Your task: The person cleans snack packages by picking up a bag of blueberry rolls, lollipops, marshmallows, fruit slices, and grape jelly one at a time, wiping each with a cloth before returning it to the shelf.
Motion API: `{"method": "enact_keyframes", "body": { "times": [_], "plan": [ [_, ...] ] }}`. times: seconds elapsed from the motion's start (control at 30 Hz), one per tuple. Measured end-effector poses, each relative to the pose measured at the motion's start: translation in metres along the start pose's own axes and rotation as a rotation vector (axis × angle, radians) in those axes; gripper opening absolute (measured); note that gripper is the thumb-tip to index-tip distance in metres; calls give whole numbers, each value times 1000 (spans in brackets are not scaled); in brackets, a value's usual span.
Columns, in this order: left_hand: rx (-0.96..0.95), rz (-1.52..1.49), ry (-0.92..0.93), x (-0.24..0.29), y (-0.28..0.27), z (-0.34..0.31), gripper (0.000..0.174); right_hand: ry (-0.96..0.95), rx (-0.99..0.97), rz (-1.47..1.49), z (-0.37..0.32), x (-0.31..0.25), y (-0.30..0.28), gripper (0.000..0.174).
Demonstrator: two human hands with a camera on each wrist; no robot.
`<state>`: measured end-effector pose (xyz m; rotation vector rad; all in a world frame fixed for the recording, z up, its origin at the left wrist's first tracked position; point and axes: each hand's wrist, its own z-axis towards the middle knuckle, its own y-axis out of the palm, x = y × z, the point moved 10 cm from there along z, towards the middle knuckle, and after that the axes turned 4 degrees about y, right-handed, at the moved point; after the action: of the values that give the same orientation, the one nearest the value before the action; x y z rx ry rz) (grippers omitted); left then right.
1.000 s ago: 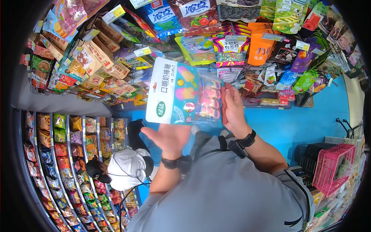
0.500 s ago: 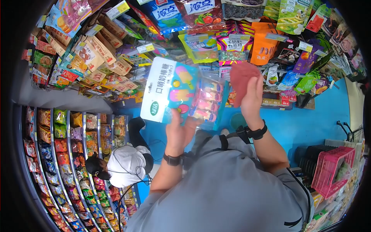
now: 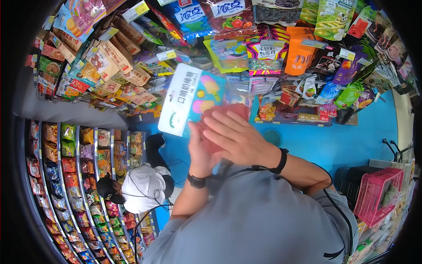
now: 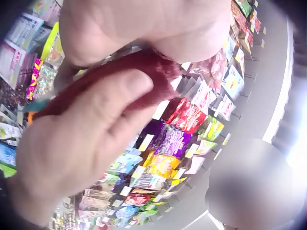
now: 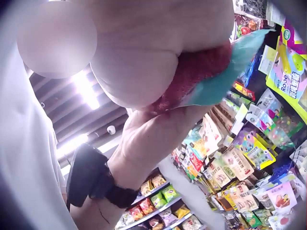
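Note:
A white and teal candy bag (image 3: 176, 103) with pictures of ice pops is held up in front of the body, printed face up in the head view. My left hand (image 3: 203, 158) grips its near edge, thumb on the front and the other fingers behind. Flat on the bag's lower part lies a folded red cloth (image 3: 212, 144), pressed there by my right hand (image 3: 244, 143) with its fingers straight. The left wrist view shows the right thumb (image 4: 136, 86) along the cloth. In the right wrist view, the bag's teal edge (image 5: 225, 81) sticks out past the cloth.
Racks of hanging snack bags, such as an orange pouch (image 3: 299, 50), stand ahead. Slanted snack shelves (image 3: 83, 176) run at the left, where a person in a white shirt (image 3: 145, 189) is low down. A pink basket (image 3: 378, 193) sits at the right.
The right hand let go of the bag's right side, showed the red cloth held away to the right, then brought it left onto the bag. The left hand went from open palm underneath to gripping the bag.

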<state>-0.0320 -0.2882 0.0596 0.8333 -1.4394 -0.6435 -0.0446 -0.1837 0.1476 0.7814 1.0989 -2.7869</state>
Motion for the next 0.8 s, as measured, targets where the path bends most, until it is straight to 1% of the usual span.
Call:
{"method": "enact_keyframes", "body": {
  "times": [0.03,0.07,0.13,0.17,0.27,0.3,0.4,0.43,0.5,0.53,0.57,0.63,0.67,0.73,0.77,0.8],
  "plan": [
    [89,11,34,9,5,-3,79,-8,-32,-50,-3,1,0,50],
    [100,-20,74,18,17,-3,81,-17,-64,-99,-7,2,1,52],
    [116,-81,158,35,31,2,86,17,42,-85,-18,15,-2,56],
    [1,-169,131,38,35,3,90,35,95,-81,-24,23,-3,59],
    [12,-68,99,42,36,7,92,168,101,154,-34,55,1,67],
    [23,-101,92,42,36,8,93,197,104,167,-32,58,-6,65],
    [13,-135,97,44,25,9,93,483,148,372,-45,91,-6,55],
    [35,-142,100,45,25,9,89,540,215,454,-52,106,-3,47],
    [76,-159,100,42,27,10,79,762,409,1093,-70,136,10,48],
    [118,-92,99,40,18,10,73,864,506,1411,-75,144,17,49],
    [160,-27,95,35,3,10,68,872,556,1563,-74,145,15,56],
    [113,85,128,36,25,15,52,843,530,1770,-70,141,8,59],
    [110,164,156,35,26,17,52,823,511,1873,-67,139,4,60],
    [103,323,220,34,26,20,55,826,542,1911,-64,132,-7,62],
    [124,340,216,33,24,22,59,822,555,1931,-60,128,-12,64],
    [142,384,207,29,15,27,60,798,550,1937,-54,121,-19,64]
  ]
}}
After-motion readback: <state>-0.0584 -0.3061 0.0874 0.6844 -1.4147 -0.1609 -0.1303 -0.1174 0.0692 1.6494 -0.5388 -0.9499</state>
